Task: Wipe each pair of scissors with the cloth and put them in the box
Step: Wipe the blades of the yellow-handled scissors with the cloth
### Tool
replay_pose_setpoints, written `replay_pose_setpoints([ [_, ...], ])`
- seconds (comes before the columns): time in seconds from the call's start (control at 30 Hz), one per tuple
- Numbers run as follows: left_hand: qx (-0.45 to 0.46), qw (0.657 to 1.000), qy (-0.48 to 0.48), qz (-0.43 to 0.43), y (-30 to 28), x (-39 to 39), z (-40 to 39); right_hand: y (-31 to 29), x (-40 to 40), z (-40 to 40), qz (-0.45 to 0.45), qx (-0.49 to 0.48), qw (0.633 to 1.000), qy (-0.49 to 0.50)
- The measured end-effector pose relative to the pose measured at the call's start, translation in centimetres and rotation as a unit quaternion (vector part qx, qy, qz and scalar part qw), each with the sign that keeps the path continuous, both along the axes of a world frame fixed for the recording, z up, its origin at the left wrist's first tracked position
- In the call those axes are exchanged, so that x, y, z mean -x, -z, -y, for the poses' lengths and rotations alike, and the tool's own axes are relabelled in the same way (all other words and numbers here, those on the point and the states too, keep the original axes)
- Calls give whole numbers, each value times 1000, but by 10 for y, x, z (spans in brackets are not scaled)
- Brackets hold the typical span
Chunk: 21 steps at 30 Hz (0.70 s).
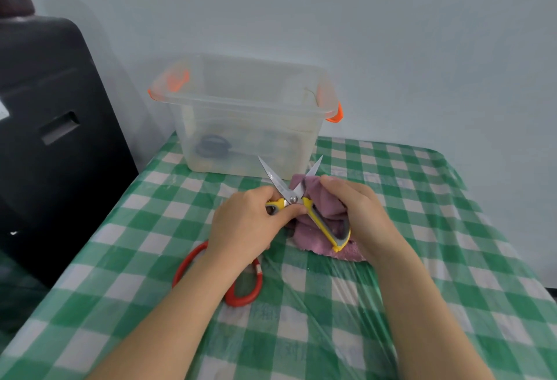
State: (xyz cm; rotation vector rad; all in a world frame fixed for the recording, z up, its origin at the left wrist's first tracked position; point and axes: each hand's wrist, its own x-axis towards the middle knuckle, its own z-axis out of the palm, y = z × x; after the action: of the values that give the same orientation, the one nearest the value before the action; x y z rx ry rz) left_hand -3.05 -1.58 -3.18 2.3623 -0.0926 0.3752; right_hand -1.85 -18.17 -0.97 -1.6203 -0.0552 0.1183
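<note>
We hold the yellow-handled steel scissors [294,198], blades spread, above the green checked tablecloth [422,229]: our left hand [244,225] grips one handle, our right hand [358,213] pinches the purple cloth [328,204] around a blade. Dark-handled scissors [212,146] seem already inside the clear plastic box [241,114]; the red-handled scissors [241,286] wait under our left wrist.

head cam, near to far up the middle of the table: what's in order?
Red-handled scissors lying on the checked cloth → yellow-and-grey-handled scissors with blades open, gripped by the left hand, with the right hand holding the purple cloth to them → clear plastic box with orange latches.
</note>
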Motion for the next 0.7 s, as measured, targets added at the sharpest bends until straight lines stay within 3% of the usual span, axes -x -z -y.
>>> replay_pose_setpoints([
  [0.2,-14,1000,0,15,2,-1,1,-1,3,-5,45,35,998,13],
  [0.47,-45,999,-9,28,2,2,4,1,7,-17,19,-61,996,64],
  [0.7,-68,997,-12,35,1,2,5,4,4,-21,-2,-75,993,89],
])
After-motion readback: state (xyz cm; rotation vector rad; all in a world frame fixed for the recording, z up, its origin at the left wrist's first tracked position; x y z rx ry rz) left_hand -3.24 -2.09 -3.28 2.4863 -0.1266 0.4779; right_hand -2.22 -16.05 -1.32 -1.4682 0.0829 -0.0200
